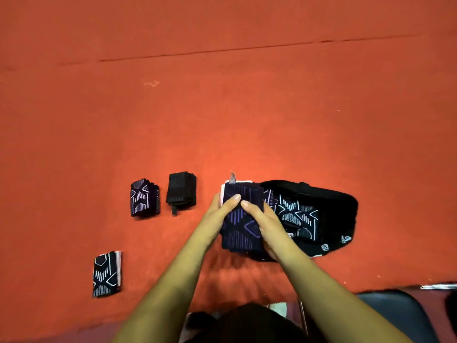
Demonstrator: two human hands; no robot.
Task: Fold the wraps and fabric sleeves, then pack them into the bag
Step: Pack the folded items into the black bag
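Nearest me, both forearms (173, 280) run out to a folded purple-patterned sleeve (241, 229), held over the red tabletop (247, 120) at the mouth of the black bag (333, 209). L hand (220, 214) & R hand (264, 224) clamp it from either side, fingers curled over the top, prob. to keep the fold flat for sliding in beside the white-patterned sleeve (296, 216) already inside. Three folded pcs wait to my left: another purple sleeve (144, 198), a black wrap (181, 191), a white-patterned one (107, 273). Bag's small white logos (325, 247) are too blurred to read.
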